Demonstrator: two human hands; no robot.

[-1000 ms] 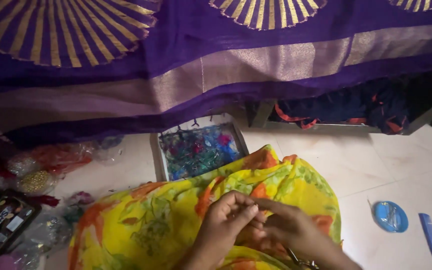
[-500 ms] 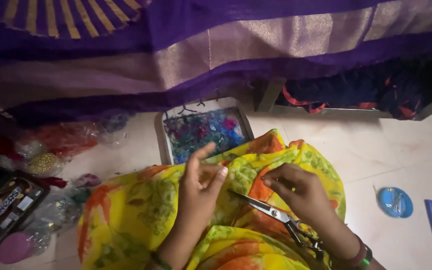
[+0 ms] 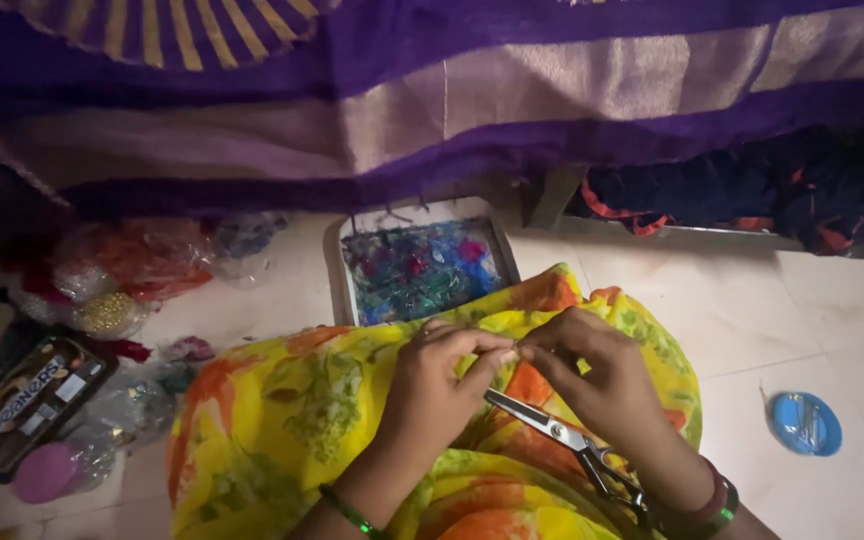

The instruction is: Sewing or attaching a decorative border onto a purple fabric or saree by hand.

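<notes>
While we look down: left hand [image 3: 442, 385] and right hand [image 3: 592, 375] meet fingertip to fingertip over yellow floral cloth [image 3: 282, 420], each pinched on something too small to tell. Scissors [image 3: 562, 435] lie under right hand, on cloth. Bead tray [image 3: 422, 268] touches cloth's far edge. Purple fabric [image 3: 432, 110] overhangs beyond. Bare floor [image 3: 752, 310] right, up to blue round tin [image 3: 805, 423].

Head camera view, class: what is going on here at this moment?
A person sits on the floor with yellow floral cloth over the lap. The left hand and right hand meet fingertip to fingertip above it, pinching something too small to make out. Scissors lie across the lap beneath the right hand. A tray of coloured beads sits just beyond, under a hanging purple fabric. A round blue case lies on the floor to the right.
</notes>
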